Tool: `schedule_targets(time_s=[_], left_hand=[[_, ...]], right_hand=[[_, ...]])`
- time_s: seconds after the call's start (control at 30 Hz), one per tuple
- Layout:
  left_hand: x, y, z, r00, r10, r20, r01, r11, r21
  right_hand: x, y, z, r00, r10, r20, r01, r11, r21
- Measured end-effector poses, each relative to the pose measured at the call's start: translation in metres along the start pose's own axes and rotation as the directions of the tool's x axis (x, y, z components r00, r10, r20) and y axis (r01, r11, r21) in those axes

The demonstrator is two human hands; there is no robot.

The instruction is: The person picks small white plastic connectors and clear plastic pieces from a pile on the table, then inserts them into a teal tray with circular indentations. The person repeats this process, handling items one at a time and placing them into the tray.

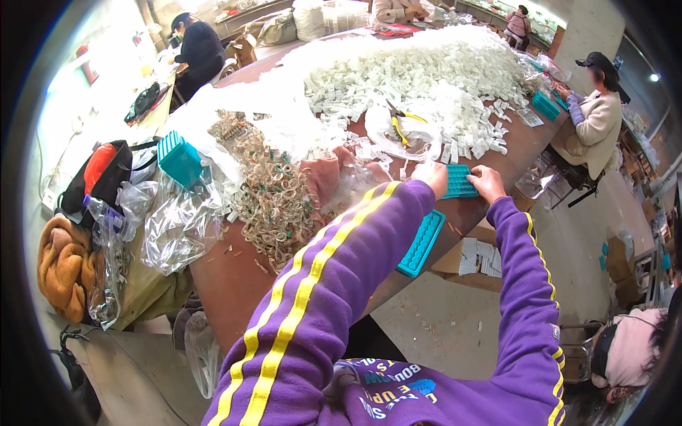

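Observation:
A teal ridged plastic tray [458,182] lies at the table's near right edge, between my two hands. My left hand [432,177] closes on the tray's left end, its fingertips partly hidden. At the opposite end, my right hand [487,183] has its thumb and fingers bent against the tray's edge; anything small between them cannot be made out. A second teal tray [423,243], with a row of rounded slots, rests below my left wrist. Just beyond my hands is a large heap of small clear-white plastic pieces [426,71]. Yellow-handled pliers [402,128] lie on a white bag.
Left of my forearm sits a pile of small looped parts [277,199] beside a pink cloth [321,177]. Stacked teal trays [179,160] stand at the table's left edge. An open cardboard box [462,264] is below the right edge. A co-worker [597,117] sits at the far right.

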State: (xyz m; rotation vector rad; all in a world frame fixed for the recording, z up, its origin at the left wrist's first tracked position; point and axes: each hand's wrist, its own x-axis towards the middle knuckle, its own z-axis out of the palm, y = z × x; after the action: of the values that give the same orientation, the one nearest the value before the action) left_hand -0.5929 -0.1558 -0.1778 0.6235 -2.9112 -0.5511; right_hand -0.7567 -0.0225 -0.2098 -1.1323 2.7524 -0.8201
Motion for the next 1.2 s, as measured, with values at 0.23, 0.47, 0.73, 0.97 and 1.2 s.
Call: schedule_targets(time_s=[0.23, 0.47, 0.73, 0.97, 1.2], left_hand=[[0.007, -0.009, 0.024, 0.972, 0.167, -0.166, -0.158, 0.985, 0.069], [0.020, -0.003, 0.046, 0.899, 0.383, -0.212, -0.397, 0.917, -0.027], [0.027, 0.013, 0.050, 0.883, 0.456, -0.111, -0.460, 0.888, -0.007], [0.026, 0.020, 0.048, 0.801, 0.598, 0.011, -0.598, 0.801, -0.009], [0.021, 0.018, 0.031, 0.871, 0.471, -0.139, -0.491, 0.819, -0.299]], right_hand=[[-0.022, 0.007, -0.006, 0.998, 0.001, -0.060, -0.001, 1.000, 0.004], [-0.074, 0.032, -0.009, 0.952, 0.100, -0.289, -0.102, 0.995, 0.009], [-0.111, 0.054, -0.020, 0.855, 0.301, 0.423, -0.499, 0.256, 0.828], [-0.126, 0.045, -0.021, 0.873, 0.314, 0.373, -0.436, 0.160, 0.885], [-0.129, 0.027, -0.039, 0.901, 0.256, 0.351, -0.380, 0.074, 0.922]])
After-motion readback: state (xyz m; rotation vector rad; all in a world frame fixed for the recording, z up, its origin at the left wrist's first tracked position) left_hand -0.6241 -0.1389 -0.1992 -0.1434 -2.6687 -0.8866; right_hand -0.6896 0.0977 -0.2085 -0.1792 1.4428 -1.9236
